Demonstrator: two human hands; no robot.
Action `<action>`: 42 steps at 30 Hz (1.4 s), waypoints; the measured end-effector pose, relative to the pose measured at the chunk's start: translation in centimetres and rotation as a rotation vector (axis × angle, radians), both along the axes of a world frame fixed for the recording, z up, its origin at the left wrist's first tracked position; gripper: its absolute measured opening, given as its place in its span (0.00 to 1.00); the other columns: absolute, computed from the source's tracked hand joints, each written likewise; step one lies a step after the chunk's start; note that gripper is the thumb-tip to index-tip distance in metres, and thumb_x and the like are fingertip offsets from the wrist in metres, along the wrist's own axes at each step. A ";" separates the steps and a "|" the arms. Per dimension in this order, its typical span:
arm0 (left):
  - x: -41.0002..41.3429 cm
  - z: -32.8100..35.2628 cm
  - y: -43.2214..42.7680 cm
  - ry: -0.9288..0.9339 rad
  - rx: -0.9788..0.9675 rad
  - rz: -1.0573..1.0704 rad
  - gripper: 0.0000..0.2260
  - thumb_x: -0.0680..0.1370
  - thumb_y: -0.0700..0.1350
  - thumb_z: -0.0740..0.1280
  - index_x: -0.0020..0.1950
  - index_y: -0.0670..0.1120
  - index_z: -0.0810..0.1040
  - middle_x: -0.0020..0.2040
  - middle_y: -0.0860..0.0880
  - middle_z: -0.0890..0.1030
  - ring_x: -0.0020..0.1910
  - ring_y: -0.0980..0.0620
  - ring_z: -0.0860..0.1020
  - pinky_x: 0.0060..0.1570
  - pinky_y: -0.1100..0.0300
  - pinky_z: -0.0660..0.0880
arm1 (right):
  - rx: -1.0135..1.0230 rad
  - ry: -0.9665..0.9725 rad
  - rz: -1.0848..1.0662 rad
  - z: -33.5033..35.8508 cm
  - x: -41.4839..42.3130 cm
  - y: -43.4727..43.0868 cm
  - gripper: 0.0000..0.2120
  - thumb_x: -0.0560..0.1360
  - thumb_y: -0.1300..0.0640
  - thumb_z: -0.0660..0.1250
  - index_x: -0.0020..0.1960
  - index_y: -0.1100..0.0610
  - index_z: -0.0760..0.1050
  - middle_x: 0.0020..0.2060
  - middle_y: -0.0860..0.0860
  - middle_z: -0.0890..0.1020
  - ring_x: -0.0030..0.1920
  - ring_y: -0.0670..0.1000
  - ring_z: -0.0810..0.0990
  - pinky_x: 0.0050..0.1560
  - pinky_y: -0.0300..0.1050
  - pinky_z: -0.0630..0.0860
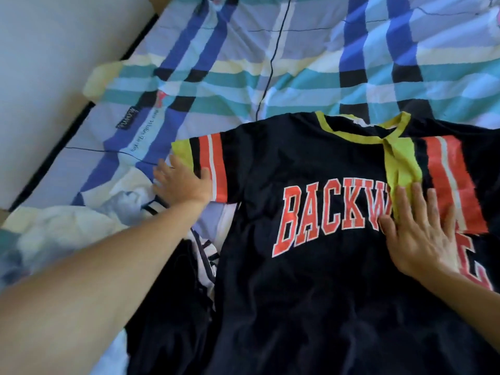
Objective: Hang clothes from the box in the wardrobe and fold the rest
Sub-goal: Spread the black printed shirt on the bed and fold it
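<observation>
A black T-shirt (311, 293) with orange block letters, a yellow-green collar and striped sleeves lies face up on the bed. Its right sleeve is folded inward over the chest, covering part of the lettering. My right hand (422, 234) presses flat on that folded sleeve with fingers spread. My left hand (184, 182) lies at the cuff of the spread left sleeve, thumb on the orange stripes, fingers reaching past the cuff onto the bedding. No box, hanger or wardrobe is in view.
A checked bed cover (297, 63) in blue, teal, white and black fills the far side. Another dark garment with a white striped piece (205, 255) lies partly under the shirt's left side. A pale wall (40, 63) runs along the bed's left edge.
</observation>
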State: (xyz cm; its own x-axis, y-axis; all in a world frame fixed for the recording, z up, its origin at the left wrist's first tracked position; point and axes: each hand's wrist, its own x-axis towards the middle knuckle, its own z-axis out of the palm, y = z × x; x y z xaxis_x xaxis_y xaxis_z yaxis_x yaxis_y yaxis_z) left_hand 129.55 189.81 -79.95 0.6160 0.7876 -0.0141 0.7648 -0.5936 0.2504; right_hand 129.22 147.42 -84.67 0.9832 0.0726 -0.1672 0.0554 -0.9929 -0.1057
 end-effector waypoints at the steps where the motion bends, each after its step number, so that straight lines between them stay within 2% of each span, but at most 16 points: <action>1: 0.2 0.2 1.6 0.047 -0.104 0.141 0.43 0.75 0.62 0.67 0.80 0.42 0.54 0.78 0.38 0.60 0.76 0.38 0.61 0.73 0.40 0.61 | 0.004 0.000 -0.007 0.1 0.0 0.2 0.35 0.79 0.34 0.33 0.81 0.48 0.36 0.81 0.50 0.36 0.79 0.52 0.32 0.78 0.60 0.36; 3: 0.5 0.5 3.4 0.031 -0.336 0.293 0.47 0.70 0.63 0.73 0.78 0.39 0.57 0.73 0.37 0.68 0.70 0.37 0.70 0.68 0.44 0.69 | 0.001 -0.005 -0.012 0.3 0.1 0.4 0.35 0.79 0.34 0.33 0.81 0.49 0.37 0.81 0.51 0.38 0.80 0.52 0.34 0.78 0.59 0.36; 6: 1.4 1.7 3.3 -0.090 -0.665 0.299 0.35 0.69 0.50 0.79 0.70 0.38 0.70 0.66 0.41 0.77 0.60 0.41 0.77 0.56 0.51 0.76 | -0.014 -0.012 0.000 0.4 0.1 0.6 0.35 0.79 0.35 0.33 0.81 0.50 0.37 0.81 0.51 0.38 0.79 0.52 0.33 0.78 0.59 0.35; 8: 2.1 3.3 1.9 -0.123 -0.672 0.245 0.26 0.71 0.44 0.77 0.66 0.39 0.74 0.62 0.42 0.78 0.57 0.42 0.77 0.53 0.53 0.75 | -0.019 -0.013 -0.004 0.3 0.1 0.5 0.35 0.79 0.35 0.33 0.81 0.50 0.36 0.81 0.51 0.38 0.79 0.53 0.33 0.78 0.60 0.36; 10: 3.1 5.6 -0.4 -0.266 -0.545 0.073 0.07 0.72 0.39 0.72 0.47 0.45 0.77 0.48 0.44 0.78 0.47 0.44 0.78 0.42 0.58 0.73 | -0.019 -0.011 -0.004 0.5 0.1 0.7 0.35 0.79 0.35 0.33 0.81 0.50 0.36 0.81 0.51 0.38 0.79 0.53 0.33 0.78 0.60 0.35; 12: 4.0 8.4 -4.4 -0.329 -0.439 -0.218 0.09 0.71 0.36 0.69 0.37 0.46 0.71 0.37 0.48 0.71 0.34 0.48 0.71 0.34 0.59 0.66 | -0.028 -0.001 -0.002 0.6 0.1 0.7 0.34 0.80 0.36 0.33 0.81 0.50 0.35 0.80 0.51 0.36 0.79 0.53 0.32 0.78 0.59 0.33; 15: 4.7 11.1 -10.9 -0.285 -0.554 -0.630 0.10 0.72 0.44 0.74 0.50 0.45 0.79 0.39 0.51 0.78 0.36 0.54 0.76 0.39 0.61 0.71 | -0.018 0.019 -0.008 0.7 0.1 0.7 0.33 0.81 0.37 0.36 0.81 0.51 0.33 0.79 0.51 0.34 0.78 0.53 0.30 0.77 0.59 0.32; 18: 4.8 10.1 -14.9 -0.138 -0.832 -0.791 0.25 0.78 0.52 0.70 0.73 0.48 0.71 0.52 0.49 0.83 0.50 0.52 0.81 0.49 0.57 0.77 | 0.018 0.045 0.003 1.2 0.2 0.6 0.32 0.82 0.38 0.37 0.81 0.50 0.33 0.79 0.50 0.34 0.78 0.53 0.30 0.77 0.59 0.32; 24: 7.0 2.3 -14.8 -0.010 -0.171 -0.934 0.26 0.81 0.52 0.65 0.78 0.48 0.65 0.76 0.44 0.65 0.75 0.43 0.61 0.73 0.47 0.63 | 0.325 -0.309 -0.023 4.8 3.9 -1.3 0.29 0.80 0.56 0.57 0.80 0.52 0.53 0.79 0.55 0.56 0.78 0.58 0.56 0.78 0.58 0.52; 28: 11.7 1.2 -14.4 0.182 0.104 -0.959 0.41 0.77 0.57 0.70 0.82 0.50 0.49 0.82 0.42 0.48 0.81 0.39 0.46 0.77 0.41 0.53 | 0.098 -0.201 0.007 6.8 13.3 -3.5 0.43 0.74 0.64 0.65 0.81 0.54 0.45 0.81 0.57 0.48 0.80 0.59 0.47 0.79 0.61 0.45; 31: 15.1 1.4 -14.6 0.359 0.127 -0.958 0.56 0.71 0.59 0.76 0.82 0.49 0.37 0.82 0.43 0.42 0.81 0.40 0.42 0.78 0.40 0.51 | -0.150 -0.004 0.104 6.4 17.9 -4.3 0.50 0.73 0.63 0.67 0.81 0.52 0.35 0.81 0.56 0.41 0.80 0.58 0.39 0.78 0.66 0.41; 34: 17.8 1.3 -14.8 0.466 -0.013 -0.930 0.62 0.67 0.58 0.80 0.81 0.46 0.35 0.82 0.42 0.52 0.79 0.38 0.56 0.76 0.43 0.59 | -0.171 0.089 0.117 4.9 19.1 -3.3 0.51 0.74 0.62 0.67 0.80 0.55 0.30 0.79 0.61 0.53 0.80 0.62 0.51 0.76 0.69 0.43; 36: 18.3 1.9 -15.3 0.496 0.046 -0.894 0.54 0.65 0.59 0.80 0.80 0.42 0.53 0.77 0.40 0.64 0.75 0.37 0.65 0.74 0.42 0.61 | -0.190 0.099 0.103 4.9 19.2 -2.4 0.49 0.74 0.62 0.67 0.80 0.59 0.35 0.73 0.65 0.64 0.73 0.65 0.64 0.74 0.68 0.56; 38: 17.3 2.1 -16.4 0.481 0.108 -0.901 0.32 0.67 0.58 0.80 0.58 0.41 0.71 0.61 0.42 0.77 0.65 0.37 0.74 0.71 0.43 0.64 | -0.238 0.100 0.089 5.8 18.6 -2.4 0.33 0.74 0.64 0.65 0.75 0.62 0.55 0.57 0.64 0.77 0.53 0.63 0.77 0.63 0.61 0.71; 40: 15.5 2.0 -17.1 0.421 0.230 -0.938 0.20 0.70 0.52 0.79 0.42 0.44 0.69 0.44 0.45 0.77 0.52 0.40 0.77 0.67 0.46 0.65 | -0.306 0.033 0.081 6.5 17.5 -2.7 0.13 0.75 0.61 0.64 0.59 0.60 0.70 0.51 0.61 0.80 0.47 0.61 0.77 0.58 0.55 0.73; 42: 13.6 2.3 -17.2 0.323 0.348 -0.980 0.14 0.73 0.45 0.73 0.37 0.46 0.68 0.35 0.48 0.73 0.42 0.43 0.73 0.63 0.48 0.65 | -0.288 -0.058 0.133 7.0 15.5 -3.3 0.10 0.76 0.56 0.66 0.55 0.60 0.75 0.52 0.61 0.80 0.53 0.63 0.79 0.57 0.53 0.71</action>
